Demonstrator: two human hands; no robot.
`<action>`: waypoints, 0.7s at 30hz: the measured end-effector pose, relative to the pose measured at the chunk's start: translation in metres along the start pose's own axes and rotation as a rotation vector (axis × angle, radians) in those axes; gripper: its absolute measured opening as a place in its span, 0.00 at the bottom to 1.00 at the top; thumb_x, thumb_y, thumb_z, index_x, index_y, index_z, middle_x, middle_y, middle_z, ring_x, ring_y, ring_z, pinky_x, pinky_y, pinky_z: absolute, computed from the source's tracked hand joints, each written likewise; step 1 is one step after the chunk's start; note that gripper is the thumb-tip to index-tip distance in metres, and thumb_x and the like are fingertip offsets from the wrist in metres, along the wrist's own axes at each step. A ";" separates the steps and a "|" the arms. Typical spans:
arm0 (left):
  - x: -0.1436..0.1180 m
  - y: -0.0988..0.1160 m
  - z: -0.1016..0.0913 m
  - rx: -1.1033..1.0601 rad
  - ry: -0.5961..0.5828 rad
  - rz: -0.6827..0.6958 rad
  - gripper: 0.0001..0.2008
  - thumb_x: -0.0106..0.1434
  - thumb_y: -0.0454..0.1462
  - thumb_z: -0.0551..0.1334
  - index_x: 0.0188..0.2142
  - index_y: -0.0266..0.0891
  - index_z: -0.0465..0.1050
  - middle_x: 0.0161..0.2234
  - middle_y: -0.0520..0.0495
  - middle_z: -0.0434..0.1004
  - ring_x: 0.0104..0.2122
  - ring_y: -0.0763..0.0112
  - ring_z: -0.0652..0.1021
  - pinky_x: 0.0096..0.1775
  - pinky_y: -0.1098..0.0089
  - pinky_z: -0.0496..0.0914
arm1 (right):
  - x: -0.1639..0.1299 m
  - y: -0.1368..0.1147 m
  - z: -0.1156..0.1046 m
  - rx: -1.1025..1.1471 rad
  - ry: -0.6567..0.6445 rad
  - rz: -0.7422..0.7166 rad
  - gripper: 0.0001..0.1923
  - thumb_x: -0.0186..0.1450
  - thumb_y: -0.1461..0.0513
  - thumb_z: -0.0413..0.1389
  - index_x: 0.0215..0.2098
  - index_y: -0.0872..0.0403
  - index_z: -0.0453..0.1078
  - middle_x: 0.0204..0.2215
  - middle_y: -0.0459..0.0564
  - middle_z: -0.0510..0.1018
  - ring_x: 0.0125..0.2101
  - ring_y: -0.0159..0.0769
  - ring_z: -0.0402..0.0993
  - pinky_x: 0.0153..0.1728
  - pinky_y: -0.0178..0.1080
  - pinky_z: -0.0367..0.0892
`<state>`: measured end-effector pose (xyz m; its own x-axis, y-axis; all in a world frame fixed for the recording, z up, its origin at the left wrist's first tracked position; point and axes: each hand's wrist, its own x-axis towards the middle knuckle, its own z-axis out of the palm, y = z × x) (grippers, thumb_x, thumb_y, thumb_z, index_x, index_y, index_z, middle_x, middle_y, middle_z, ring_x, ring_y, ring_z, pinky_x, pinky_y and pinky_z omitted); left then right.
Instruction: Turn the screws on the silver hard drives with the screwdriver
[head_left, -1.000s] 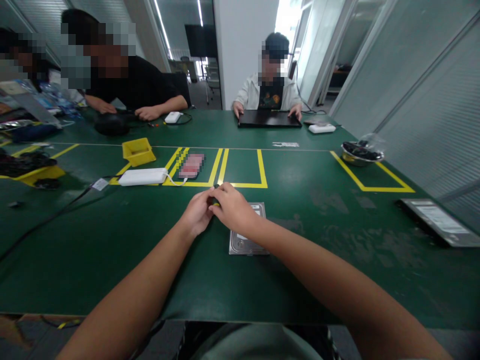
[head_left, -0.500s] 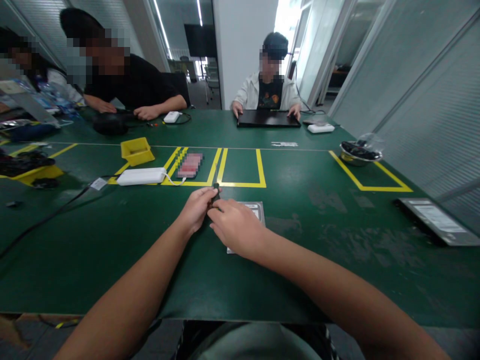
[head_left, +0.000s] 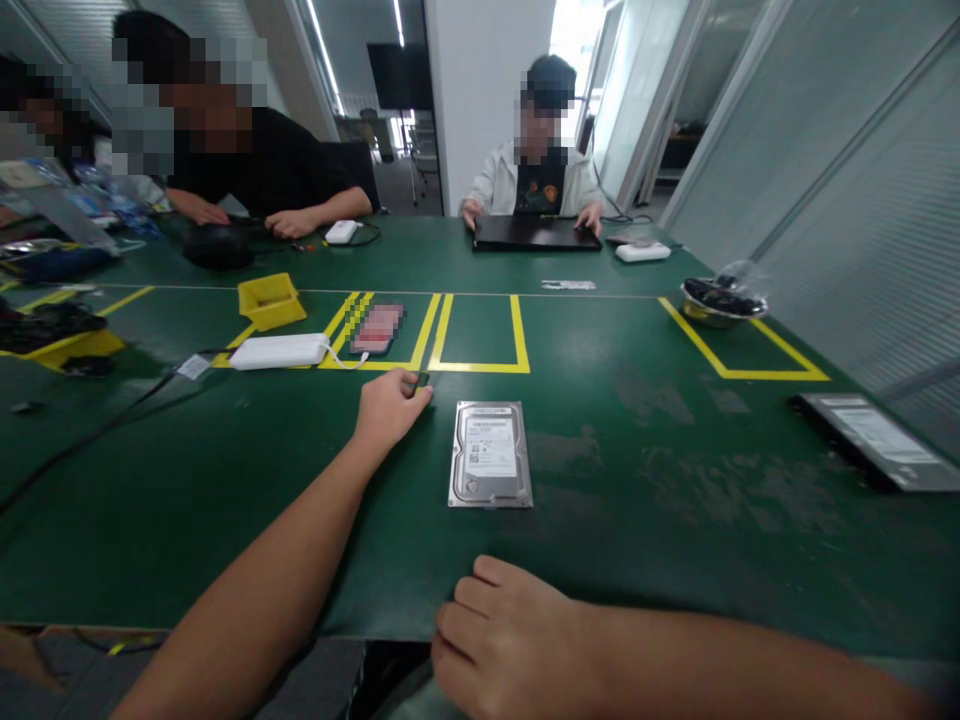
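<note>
A silver hard drive (head_left: 490,455) with a white label lies flat on the green table (head_left: 645,450) in front of me. My left hand (head_left: 388,405) rests just left of the drive's far corner, fingers closed on a small dark object (head_left: 421,380) that mostly hides under them. My right hand (head_left: 510,635) sits at the table's near edge, fingers curled, nothing visible in it, well short of the drive.
A white power bank (head_left: 279,351), a phone (head_left: 377,329) and a yellow tray (head_left: 271,299) lie beyond my left hand, by yellow tape boxes (head_left: 480,335). A metal bowl (head_left: 716,305) and a flat device (head_left: 874,440) are at right. Other people sit across the table with a laptop (head_left: 534,233).
My right hand has pulled back from my left hand to the table's near edge, uncovering the hard drive. The left hand stays put on the small dark object.
</note>
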<state>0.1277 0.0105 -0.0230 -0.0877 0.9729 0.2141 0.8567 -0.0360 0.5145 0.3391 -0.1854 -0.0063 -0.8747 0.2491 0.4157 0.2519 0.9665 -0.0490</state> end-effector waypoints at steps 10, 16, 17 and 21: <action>0.012 -0.002 0.003 0.122 0.002 -0.016 0.13 0.58 0.46 0.63 0.36 0.39 0.74 0.31 0.44 0.80 0.35 0.57 0.79 0.39 0.65 0.69 | -0.019 0.021 0.019 0.024 0.115 0.004 0.11 0.66 0.61 0.54 0.26 0.53 0.65 0.23 0.43 0.68 0.23 0.32 0.60 0.26 0.40 0.51; 0.024 0.000 0.004 0.229 0.003 0.010 0.13 0.59 0.47 0.63 0.35 0.39 0.74 0.33 0.41 0.80 0.37 0.53 0.79 0.40 0.62 0.68 | -0.022 0.027 0.020 0.132 0.121 0.066 0.09 0.66 0.61 0.52 0.28 0.53 0.68 0.25 0.44 0.71 0.26 0.33 0.63 0.28 0.40 0.56; 0.026 0.000 0.004 0.240 0.008 0.016 0.14 0.60 0.47 0.63 0.35 0.39 0.74 0.33 0.41 0.80 0.37 0.53 0.79 0.40 0.62 0.68 | -0.023 0.028 0.019 0.142 0.119 0.073 0.09 0.66 0.60 0.51 0.29 0.53 0.68 0.25 0.44 0.71 0.26 0.33 0.63 0.28 0.40 0.57; 0.033 0.000 0.005 0.272 0.066 0.053 0.16 0.64 0.48 0.60 0.38 0.36 0.74 0.35 0.38 0.80 0.39 0.52 0.78 0.41 0.61 0.68 | -0.024 0.030 0.018 0.183 0.108 0.092 0.10 0.67 0.61 0.51 0.29 0.53 0.69 0.26 0.45 0.72 0.26 0.33 0.63 0.28 0.39 0.58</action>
<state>0.1276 0.0433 -0.0197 -0.0643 0.9540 0.2928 0.9651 -0.0152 0.2614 0.3602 -0.1617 -0.0342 -0.7993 0.3384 0.4965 0.2408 0.9375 -0.2513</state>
